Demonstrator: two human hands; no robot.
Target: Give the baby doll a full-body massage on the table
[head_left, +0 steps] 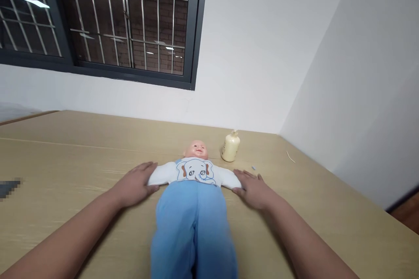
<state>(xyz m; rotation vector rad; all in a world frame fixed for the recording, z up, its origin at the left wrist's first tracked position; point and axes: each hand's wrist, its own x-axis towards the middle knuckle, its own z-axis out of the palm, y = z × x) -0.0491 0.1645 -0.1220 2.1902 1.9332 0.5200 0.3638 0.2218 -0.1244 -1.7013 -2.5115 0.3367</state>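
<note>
A baby doll (pixel 197 150) lies on its back on the table, head away from me, arms stretched out to both sides. It wears a white top (pixel 196 171) with an elephant face on it and light blue trousers (pixel 196 218). My left hand (pixel 135 184) lies over the end of the sleeve on the left, fingers stretched and thumb apart. Over the end of the other sleeve rests my right hand (pixel 253 187), its fingers also extended and thumb apart. The doll's own hands are hidden under mine.
A cream pump bottle (pixel 231 147) stands right of the doll's head. Near it lie a tiny blue piece (pixel 253 168) and a thin pale strip (pixel 290 157). The wooden table (pixel 81 152) meets a white wall (pixel 255 52) below a barred window (pixel 131 17). A dark, pixelated object (pixel 9 188) is at far left.
</note>
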